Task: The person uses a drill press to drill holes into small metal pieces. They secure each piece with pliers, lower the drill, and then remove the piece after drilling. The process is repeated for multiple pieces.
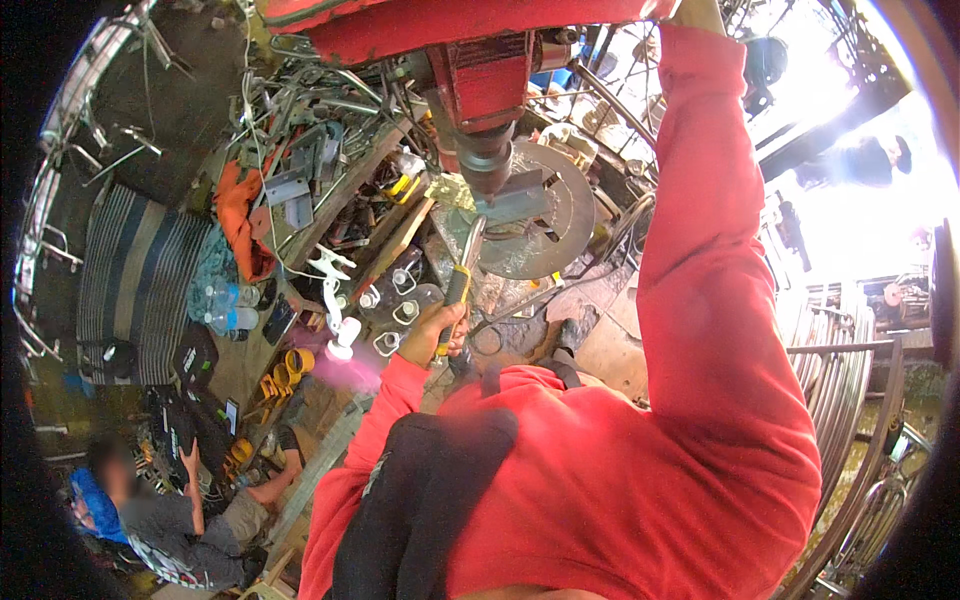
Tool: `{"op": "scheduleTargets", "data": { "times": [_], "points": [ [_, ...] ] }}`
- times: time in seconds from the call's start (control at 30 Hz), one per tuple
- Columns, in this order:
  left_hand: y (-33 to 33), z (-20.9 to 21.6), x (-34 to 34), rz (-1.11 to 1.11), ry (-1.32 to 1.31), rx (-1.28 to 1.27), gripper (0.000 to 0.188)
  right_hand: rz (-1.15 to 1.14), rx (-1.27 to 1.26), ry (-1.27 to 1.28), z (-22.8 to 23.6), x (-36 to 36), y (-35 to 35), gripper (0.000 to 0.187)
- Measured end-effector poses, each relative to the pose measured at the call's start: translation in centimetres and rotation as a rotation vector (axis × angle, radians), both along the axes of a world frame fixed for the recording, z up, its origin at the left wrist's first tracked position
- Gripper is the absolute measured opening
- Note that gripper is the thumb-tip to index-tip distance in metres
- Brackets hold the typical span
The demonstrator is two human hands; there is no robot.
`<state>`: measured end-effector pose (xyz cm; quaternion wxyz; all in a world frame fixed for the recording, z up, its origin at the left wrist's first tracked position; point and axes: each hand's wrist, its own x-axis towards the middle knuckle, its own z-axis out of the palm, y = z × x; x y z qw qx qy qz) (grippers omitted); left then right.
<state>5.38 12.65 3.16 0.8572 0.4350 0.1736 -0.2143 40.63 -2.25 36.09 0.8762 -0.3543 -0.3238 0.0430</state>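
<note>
My left hand [435, 332] is closed round the yellow-and-black handle of a pair of pliers [466, 262]. The metal jaws of the pliers reach up to a grey metal piece [522, 199] lying on the round slotted drill press table [572, 235]. Right above that piece is the dark chuck [486, 160] of a red drill press [490, 80]; the bit's tip is hard to make out. My right arm is raised along the right side, and my right hand [700, 14] is at the red machine cover, its fingers out of sight.
Clear plastic jugs [405, 312] and a white clamp-like lamp [338, 300] stand left of my left hand. Metal parts [290, 190] crowd a bench beyond. At lower left a person [190, 510] sits holding a phone. Bent metal tubes [840, 370] are stacked at the right.
</note>
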Motion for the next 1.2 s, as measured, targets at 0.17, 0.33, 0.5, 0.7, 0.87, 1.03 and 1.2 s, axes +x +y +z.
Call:
{"op": "scheduleTargets", "data": {
  "times": [0.17,0.33,0.5,0.7,0.87,1.03,1.2],
  "points": [
    [-0.8,1.2,-0.3,0.000,0.143,0.199,0.032,0.000,0.030,0.015,0.6,0.5,-0.2,0.035],
    [-1.0,2.3,0.0,-0.001,0.144,0.274,0.032,0.009,0.054,0.006,0.8,0.5,-0.5,0.035],
    [-1.7,2.4,-0.1,-0.003,0.220,0.346,0.030,0.011,0.080,0.032,0.9,0.9,-0.8,0.036],
    [-0.9,2.4,0.8,-0.026,0.315,0.269,0.031,0.012,0.106,0.038,1.4,1.3,-1.2,0.036],
    [-1.4,2.6,0.1,0.018,0.177,0.332,0.026,0.016,0.125,0.020,1.9,1.7,-1.5,0.037],
    [-0.8,2.6,0.9,-0.029,0.255,0.219,0.022,0.003,0.139,0.023,1.9,2.5,-1.8,0.037],
    [-0.6,2.2,0.3,-0.032,0.270,0.277,0.022,-0.001,0.148,0.021,2.2,2.9,-2.0,0.038]
  ]
}}
